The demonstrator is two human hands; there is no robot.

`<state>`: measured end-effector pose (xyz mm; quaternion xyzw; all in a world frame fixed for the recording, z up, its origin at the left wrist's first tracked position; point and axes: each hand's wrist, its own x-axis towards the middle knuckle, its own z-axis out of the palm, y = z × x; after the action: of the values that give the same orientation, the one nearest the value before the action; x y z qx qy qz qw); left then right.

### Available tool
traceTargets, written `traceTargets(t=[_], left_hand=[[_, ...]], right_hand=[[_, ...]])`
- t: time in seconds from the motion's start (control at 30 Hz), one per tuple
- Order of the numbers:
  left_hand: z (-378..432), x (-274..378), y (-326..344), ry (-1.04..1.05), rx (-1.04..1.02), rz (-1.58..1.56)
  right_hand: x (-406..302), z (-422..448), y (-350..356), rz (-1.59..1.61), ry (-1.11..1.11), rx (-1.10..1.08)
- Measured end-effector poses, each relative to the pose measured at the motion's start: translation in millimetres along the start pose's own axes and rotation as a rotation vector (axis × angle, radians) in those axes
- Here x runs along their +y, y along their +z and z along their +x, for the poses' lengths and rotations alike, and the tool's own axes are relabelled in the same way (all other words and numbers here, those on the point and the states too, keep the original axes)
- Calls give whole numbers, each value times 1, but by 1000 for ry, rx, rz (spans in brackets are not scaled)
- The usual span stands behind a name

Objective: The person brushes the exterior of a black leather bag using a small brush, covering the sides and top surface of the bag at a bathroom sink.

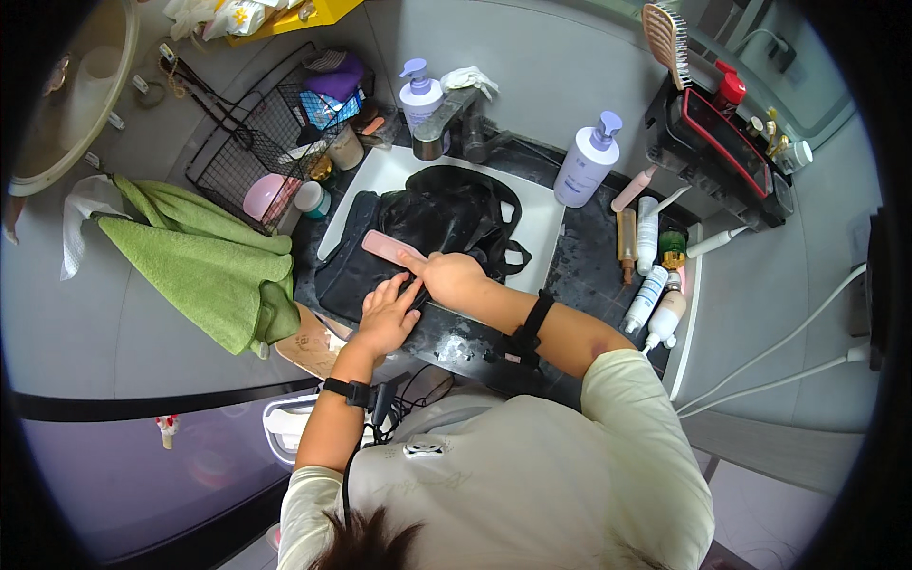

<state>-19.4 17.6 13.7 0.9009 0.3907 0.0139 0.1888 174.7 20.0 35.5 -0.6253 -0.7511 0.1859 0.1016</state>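
A wet-looking black fabric bag (434, 214) with straps lies in a white rectangular sink (545, 228), its left and near parts over the rim. My right hand (456, 279) is closed around the handle end of a pink brush (388, 246), index finger stretched along its back. The brush lies flat against the bag, so its underside is hidden. Beside it my left hand (387, 313) presses on the bag's near edge with fingers spread. The fingertips of both hands are close together.
Over the sink reaches a faucet (452, 117) with a white cloth on top. Pump bottles (588, 160) flank it. Tubes and small bottles (647, 299) crowd the counter's right side. A green towel (206, 256) and wire basket (274, 135) hang at left.
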Motion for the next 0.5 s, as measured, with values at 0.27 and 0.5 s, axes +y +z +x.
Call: traceTargets(t=[0.27,0.5], left_hand=[[-1,9,-8,-9,9,-61],[4,1,-5,-27,-17,-13]], right_hand=[[92,18,-3,72,532,42],[10,-30,7,57,22,-19]])
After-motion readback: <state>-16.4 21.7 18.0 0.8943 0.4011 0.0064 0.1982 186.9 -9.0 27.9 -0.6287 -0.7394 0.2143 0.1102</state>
